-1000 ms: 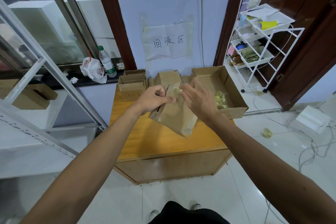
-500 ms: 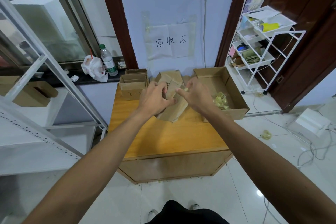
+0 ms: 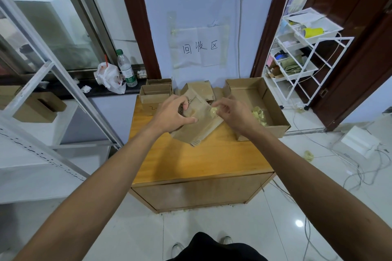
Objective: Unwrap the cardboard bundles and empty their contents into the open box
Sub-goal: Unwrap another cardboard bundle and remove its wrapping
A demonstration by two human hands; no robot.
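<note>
- We are gripping the cardboard bundle (image 3: 199,127) with our left hand (image 3: 174,113), fingers curled over its top edge. It is lying on the table (image 3: 201,161), just beside the open box (image 3: 265,133).
- Our right hand (image 3: 234,111) is pinching a yellowish scrap (image 3: 214,109) at the bundle's face.
- Half a second ago the bundle was standing more on edge. Now it is lying flatter, so unwrapping seems underway, with emptying still ahead.
</note>
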